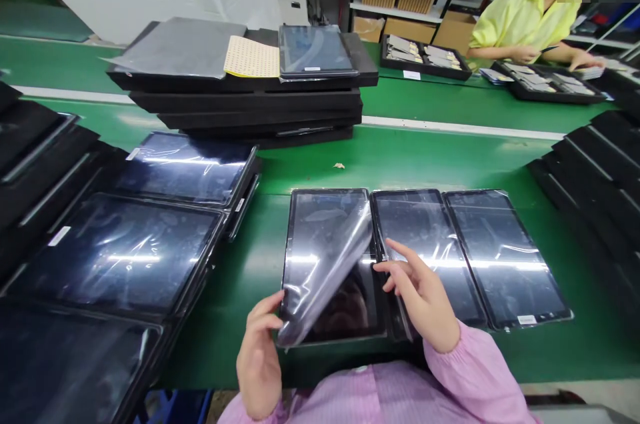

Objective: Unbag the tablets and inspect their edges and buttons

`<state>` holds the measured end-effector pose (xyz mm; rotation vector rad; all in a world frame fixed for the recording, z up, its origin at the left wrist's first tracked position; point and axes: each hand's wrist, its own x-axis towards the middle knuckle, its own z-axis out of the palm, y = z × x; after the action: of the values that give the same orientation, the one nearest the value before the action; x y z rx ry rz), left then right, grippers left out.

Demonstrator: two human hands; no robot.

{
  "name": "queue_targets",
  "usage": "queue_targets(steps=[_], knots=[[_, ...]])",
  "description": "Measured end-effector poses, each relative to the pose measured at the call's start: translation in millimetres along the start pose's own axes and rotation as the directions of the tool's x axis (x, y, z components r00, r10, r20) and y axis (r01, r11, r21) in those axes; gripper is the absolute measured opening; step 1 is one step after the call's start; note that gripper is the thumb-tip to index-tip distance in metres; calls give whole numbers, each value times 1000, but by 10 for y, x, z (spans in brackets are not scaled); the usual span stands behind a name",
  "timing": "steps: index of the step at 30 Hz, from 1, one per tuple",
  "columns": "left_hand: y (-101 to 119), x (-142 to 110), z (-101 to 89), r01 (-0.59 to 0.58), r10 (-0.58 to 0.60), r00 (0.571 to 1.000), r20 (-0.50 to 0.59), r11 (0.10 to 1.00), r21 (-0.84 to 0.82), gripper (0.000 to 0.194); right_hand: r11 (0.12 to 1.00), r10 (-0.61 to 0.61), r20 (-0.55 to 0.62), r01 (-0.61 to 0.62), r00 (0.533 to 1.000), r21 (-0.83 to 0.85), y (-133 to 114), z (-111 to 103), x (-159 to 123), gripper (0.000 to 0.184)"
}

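Observation:
In front of me on the green bench lies a dark tablet-like screen panel (345, 307). Its clear protective film (327, 264) is peeled off the lower right part and curls diagonally across it. My left hand (260, 351) is at the panel's left edge, fingertips touching the edge near the film's lower corner; its fingers are loosely bent and apart. Over the gap on the right side hovers my right hand (420, 294), fingers spread, holding nothing. Beneath it is a second film-covered panel (415, 224), and a third panel (505, 257) lies to its right.
Stacked panels (120, 257) fill the left side, beside black foam trays (35, 164). Another black tray stack (250, 101) stands at the back, topped with grey sheets and a yellow dotted sheet (253, 57). More trays (600, 164) are at right. A co-worker in yellow (520, 17) handles small parts across the bench.

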<state>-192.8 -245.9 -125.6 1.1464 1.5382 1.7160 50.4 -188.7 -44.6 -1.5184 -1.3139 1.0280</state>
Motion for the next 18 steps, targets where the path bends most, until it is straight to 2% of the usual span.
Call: queue_targets(steps=[3, 5, 8, 11, 13, 15, 16, 18], knots=[[70, 59, -56, 160, -178, 974, 141, 979, 129, 37, 998, 28, 31, -26, 999, -60, -78, 38, 26, 51], [123, 97, -80, 241, -298, 928, 224, 938, 251, 53, 989, 5, 82, 7, 997, -147, -144, 75, 17, 55], [180, 139, -83, 346, -444, 855, 269, 874, 341, 77, 943, -127, 170, 172, 977, -285, -226, 156, -33, 47], [203, 161, -55, 422, -518, 791, 325, 847, 322, 88, 858, -328, 225, 389, 917, -335, -282, 250, -79, 36], [196, 157, -36, 451, -535, 770, 348, 842, 297, 89, 798, -455, 259, 519, 852, -305, -316, 314, -93, 37], [171, 134, -31, 463, -536, 772, 342, 842, 276, 88, 732, -566, 336, 647, 753, -215, -345, 378, -106, 39], [154, 117, -36, 461, -532, 778, 333, 845, 272, 86, 705, -597, 419, 697, 684, -132, -353, 408, -115, 38], [119, 80, -59, 417, -495, 818, 293, 861, 289, 77, 683, -597, 625, 727, 504, 66, -341, 458, -141, 33]])
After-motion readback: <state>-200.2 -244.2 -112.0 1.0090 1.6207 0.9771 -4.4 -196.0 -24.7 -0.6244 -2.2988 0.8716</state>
